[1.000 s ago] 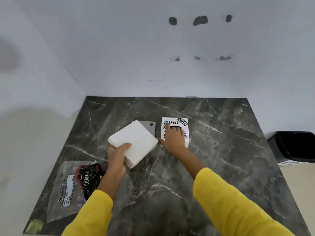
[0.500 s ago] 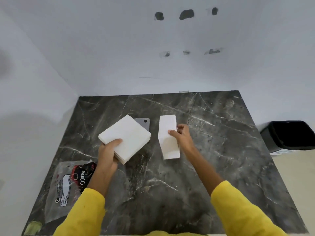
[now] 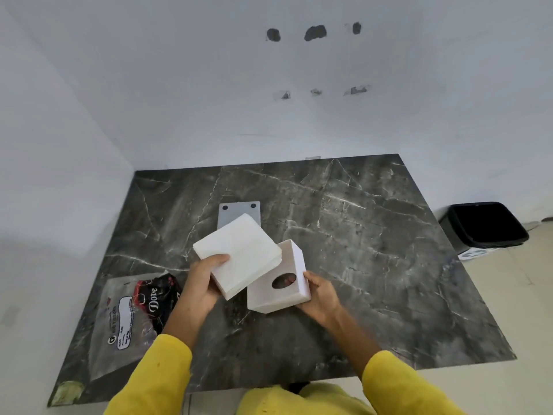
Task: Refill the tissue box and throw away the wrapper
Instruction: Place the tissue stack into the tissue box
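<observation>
Left hand: the person's left hand (image 3: 200, 287) holds one thick square stack of white folded tissues (image 3: 239, 256), thumb on top near its near edge and the other digits underneath – the grip is closed on the stack, which is tilted and lifted above the table.
Right hand: the right hand (image 3: 321, 295) grips one white rectangular tissue box (image 3: 276, 287) by its right end, its grip closed around that end; the box is off the table, tilted, with its hollow inside turned toward the camera.
Box opening: one dark oval hole (image 3: 284, 280) shows in the box's inner face, with something reddish visible through it.
Stack and box: the right corner of the stack overlaps the left part of the box; whether they touch cannot be told.
Base plate: one flat grey rectangular plate (image 3: 230, 214) with two dark dots near its far corners lies on the table, partly hidden behind the stack.
Wrapper: one crumpled clear plastic wrapper with a black-and-red printed panel and a white label (image 3: 131, 313) lies on the table's left near part, well apart from the box.
Table: one dark grey marble-patterned table (image 3: 374, 265) against white walls.
Bin: one black open bin (image 3: 484, 226) stands on the floor to the right of the table.
Sleeves: two yellow sleeves (image 3: 161, 372) – one on each forearm.
</observation>
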